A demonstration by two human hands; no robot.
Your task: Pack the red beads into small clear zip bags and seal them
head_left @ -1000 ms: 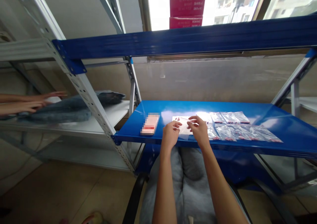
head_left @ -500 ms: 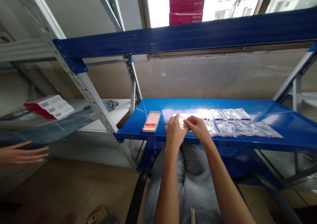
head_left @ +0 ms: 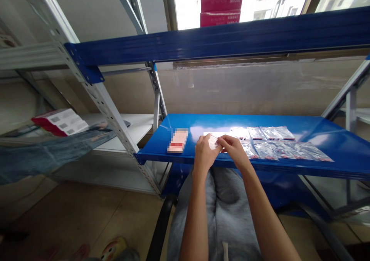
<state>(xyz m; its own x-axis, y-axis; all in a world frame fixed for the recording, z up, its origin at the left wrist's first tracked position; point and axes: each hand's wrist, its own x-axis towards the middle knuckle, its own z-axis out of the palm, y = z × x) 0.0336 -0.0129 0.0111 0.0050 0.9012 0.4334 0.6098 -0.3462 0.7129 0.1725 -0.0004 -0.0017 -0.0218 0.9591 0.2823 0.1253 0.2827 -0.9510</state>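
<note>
One small bag looks whitish, with a thin red line.

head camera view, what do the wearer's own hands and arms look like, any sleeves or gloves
The left hand and right hand wear no gloves, and no watch or bracelet shows at either wrist. The left forearm and right forearm are bare, with no sleeve in view. Any rings or nail polish are too small to tell.

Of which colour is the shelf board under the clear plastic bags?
Bright blue; the shelf board shows best in the head view.
</note>
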